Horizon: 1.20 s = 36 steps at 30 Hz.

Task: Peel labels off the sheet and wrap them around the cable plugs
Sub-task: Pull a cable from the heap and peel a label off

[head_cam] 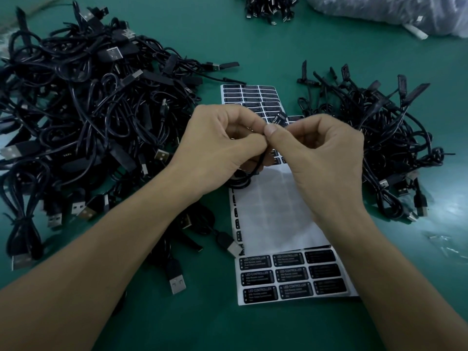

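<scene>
Your left hand and right hand meet at the centre of the frame, both with fingers curled and thumbs tip to tip. Your left hand pinches a black cable, which loops down below your palm onto the sheet. The plug end is hidden between your fingers. Your right hand pinches a black label. It sticks up just above your right thumb, with part of its white print showing.

The sheet lies under your hands on the green table, running from the centre down to the lower middle. Its middle stretch is bare backing. Rows of labels remain at its top end and its bottom end, where "LED CONTROLLER" can be read.

A large pile of cables fills the left of the frame. A smaller heap lies at the right, beside the sheet. A third bunch sits at the top edge, near a clear plastic bag in the upper right corner.
</scene>
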### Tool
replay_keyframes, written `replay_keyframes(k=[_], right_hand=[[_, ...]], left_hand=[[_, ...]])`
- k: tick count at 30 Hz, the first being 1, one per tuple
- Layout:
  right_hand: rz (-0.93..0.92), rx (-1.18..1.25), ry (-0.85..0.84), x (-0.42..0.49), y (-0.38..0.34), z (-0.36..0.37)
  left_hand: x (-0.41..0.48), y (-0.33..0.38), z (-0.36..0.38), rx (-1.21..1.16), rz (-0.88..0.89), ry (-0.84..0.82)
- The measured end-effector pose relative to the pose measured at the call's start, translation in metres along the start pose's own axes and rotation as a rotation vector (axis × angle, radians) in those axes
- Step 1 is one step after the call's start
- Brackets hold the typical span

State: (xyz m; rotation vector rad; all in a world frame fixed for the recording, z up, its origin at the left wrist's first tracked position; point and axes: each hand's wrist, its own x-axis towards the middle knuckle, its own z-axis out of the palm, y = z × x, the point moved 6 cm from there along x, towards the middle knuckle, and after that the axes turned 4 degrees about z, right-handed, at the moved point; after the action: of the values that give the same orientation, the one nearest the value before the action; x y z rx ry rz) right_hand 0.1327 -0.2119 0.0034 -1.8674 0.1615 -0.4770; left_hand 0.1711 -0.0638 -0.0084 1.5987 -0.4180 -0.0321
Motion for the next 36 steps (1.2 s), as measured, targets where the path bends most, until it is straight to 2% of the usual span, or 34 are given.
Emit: replay_keyframes(k=[14,22,26,28,30,32,36], right_hand=[[-0.034,0.204,-0.096,0.003,0.002,0.006],[-0.079,0.123,-0.066,0.001,-0.002,0.002],[-0.054,0.033,-0.088,-0.004,-0.001,0.007],[-0.085,-0.088,-0.158,-0.007,-0.001,0.014],[-0.196,-0.325,-0.230,-0.012,-0.004,0.022],[-0.261,-0.459,-0.300,-0.016,-0.004,0.031],[-0.262,-0.410,-0.323,-0.016,0.001,0.033]], left_hand=[[0.001,0.002,0.001,0.021,0.042,-0.011],[-0.001,0.007,0.004,0.190,0.166,-0.026],[-0.002,0.019,0.001,0.273,0.285,0.033],[-0.002,0.024,-0.003,0.232,0.315,0.080],[-0.001,0.027,-0.007,0.150,0.311,0.116],[-0.001,0.027,-0.010,0.038,0.279,0.130],[-0.001,0.024,-0.014,-0.149,0.184,0.155]])
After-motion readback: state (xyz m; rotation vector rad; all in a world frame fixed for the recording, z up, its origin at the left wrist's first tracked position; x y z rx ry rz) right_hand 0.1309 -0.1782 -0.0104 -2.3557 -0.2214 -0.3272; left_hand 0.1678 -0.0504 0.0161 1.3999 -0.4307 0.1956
